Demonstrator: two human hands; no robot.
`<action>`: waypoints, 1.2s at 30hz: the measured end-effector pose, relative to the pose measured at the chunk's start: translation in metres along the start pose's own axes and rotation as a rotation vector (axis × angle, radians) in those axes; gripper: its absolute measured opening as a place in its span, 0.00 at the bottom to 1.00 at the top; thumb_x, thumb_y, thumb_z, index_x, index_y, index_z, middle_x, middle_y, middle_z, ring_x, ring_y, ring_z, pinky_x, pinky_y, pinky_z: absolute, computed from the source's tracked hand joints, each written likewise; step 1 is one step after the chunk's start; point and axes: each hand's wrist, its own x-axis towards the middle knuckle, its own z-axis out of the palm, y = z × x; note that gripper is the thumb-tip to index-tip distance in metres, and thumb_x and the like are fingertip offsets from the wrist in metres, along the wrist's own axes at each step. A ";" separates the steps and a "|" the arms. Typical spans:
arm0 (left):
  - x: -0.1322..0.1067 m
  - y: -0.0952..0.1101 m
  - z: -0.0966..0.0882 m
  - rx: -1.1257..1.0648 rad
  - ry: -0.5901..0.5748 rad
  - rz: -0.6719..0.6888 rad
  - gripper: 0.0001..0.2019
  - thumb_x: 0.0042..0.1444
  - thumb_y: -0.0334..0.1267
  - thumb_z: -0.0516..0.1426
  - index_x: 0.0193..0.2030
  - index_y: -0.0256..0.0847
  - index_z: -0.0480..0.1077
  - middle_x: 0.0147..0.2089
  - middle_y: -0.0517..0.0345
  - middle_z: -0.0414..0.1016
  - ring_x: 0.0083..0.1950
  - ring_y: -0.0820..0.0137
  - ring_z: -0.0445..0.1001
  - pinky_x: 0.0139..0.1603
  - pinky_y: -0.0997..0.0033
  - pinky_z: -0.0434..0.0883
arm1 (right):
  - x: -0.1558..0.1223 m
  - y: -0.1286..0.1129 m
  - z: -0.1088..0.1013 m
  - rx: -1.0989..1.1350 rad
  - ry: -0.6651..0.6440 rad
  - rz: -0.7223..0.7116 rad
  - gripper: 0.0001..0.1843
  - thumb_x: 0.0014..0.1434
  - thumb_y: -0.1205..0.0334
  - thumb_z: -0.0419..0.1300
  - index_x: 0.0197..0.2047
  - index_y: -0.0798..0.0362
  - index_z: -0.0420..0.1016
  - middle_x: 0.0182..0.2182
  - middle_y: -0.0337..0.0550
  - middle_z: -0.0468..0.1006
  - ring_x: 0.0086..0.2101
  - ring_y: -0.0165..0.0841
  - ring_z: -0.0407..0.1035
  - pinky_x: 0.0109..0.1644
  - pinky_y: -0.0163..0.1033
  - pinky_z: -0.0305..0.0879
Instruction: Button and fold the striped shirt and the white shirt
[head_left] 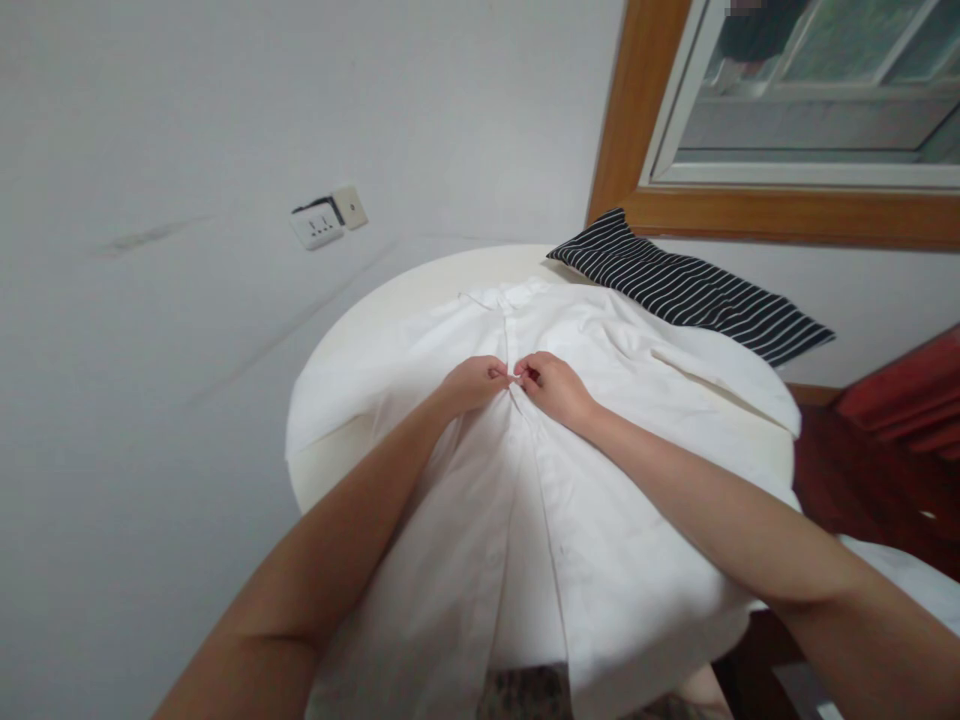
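"White shirt (637, 510) on that table (427, 290): which step are you on?"

"Buttoning the front, I judge, though it could be undoing it. My left hand (475, 384) and right hand (553, 387) meet at the front edges. Beyond my grip the fronts lie together up to the collar (506, 295); on my side of it they part."

"How firm is the grip?"

"Both hands are drawn in to a fine pinch on the cloth. What sits between my fingertips, I can't tell."

"And the next move?"

"It probably calls for one hand steadying its edge while the other works across."

"Your pose?"

"Left forearm (375, 490) and right forearm (675, 480) slant inward to the grip, hands low over the cloth, fingertips nearly touching."
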 end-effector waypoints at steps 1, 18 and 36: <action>0.000 0.000 0.001 0.020 0.005 0.003 0.15 0.52 0.48 0.54 0.34 0.38 0.74 0.31 0.57 0.77 0.34 0.68 0.73 0.33 0.73 0.67 | 0.000 -0.001 0.000 -0.007 -0.004 -0.006 0.09 0.58 0.72 0.56 0.39 0.55 0.76 0.34 0.43 0.74 0.36 0.32 0.67 0.42 0.35 0.62; -0.002 0.009 -0.002 -0.176 0.043 -0.011 0.13 0.48 0.43 0.54 0.34 0.37 0.75 0.29 0.59 0.77 0.31 0.70 0.72 0.31 0.73 0.66 | 0.003 -0.006 -0.009 -0.206 -0.127 -0.014 0.13 0.66 0.59 0.49 0.35 0.54 0.71 0.34 0.45 0.77 0.34 0.33 0.69 0.37 0.35 0.57; -0.007 0.018 -0.006 0.221 0.171 0.199 0.08 0.55 0.38 0.52 0.34 0.40 0.72 0.35 0.55 0.76 0.41 0.65 0.72 0.49 0.65 0.67 | 0.012 0.012 -0.004 0.126 -0.136 0.091 0.21 0.67 0.53 0.47 0.27 0.53 0.70 0.22 0.36 0.71 0.27 0.29 0.64 0.32 0.32 0.55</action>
